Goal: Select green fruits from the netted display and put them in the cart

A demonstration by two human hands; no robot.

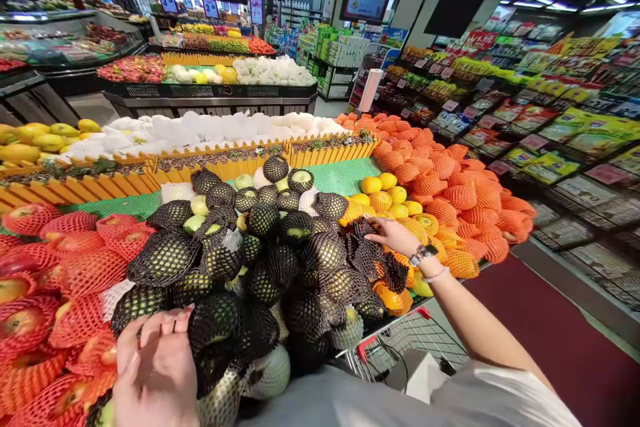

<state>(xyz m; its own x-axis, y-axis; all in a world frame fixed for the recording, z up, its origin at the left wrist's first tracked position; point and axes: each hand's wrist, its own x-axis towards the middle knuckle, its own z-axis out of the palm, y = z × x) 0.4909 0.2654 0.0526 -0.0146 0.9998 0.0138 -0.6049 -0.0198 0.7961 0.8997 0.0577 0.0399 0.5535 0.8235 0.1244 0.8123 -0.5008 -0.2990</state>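
Observation:
Green fruit in black foam nets (280,263) lies heaped in front of me; its exact kind is hard to tell. My left hand (157,367) is at the near left of this heap, palm turned up, fingers loosely bent and nothing in the palm. Its fingertips are beside a netted fruit. At the heap's right side, my right hand (393,235) reaches across the orange fruit (397,195). Its fingers close on a dark, crumpled black foam net (365,250); whether fruit is inside is hidden. A watch (423,254) is on that wrist.
Apples in red nets (90,260) fill the left side. Fruit in orange nets (463,190) is piled at right. A low yellow fence (220,163) runs behind, with white-wrapped fruit (200,130) beyond. A shopping cart (420,340) stands at my right, near packed shelves (550,120).

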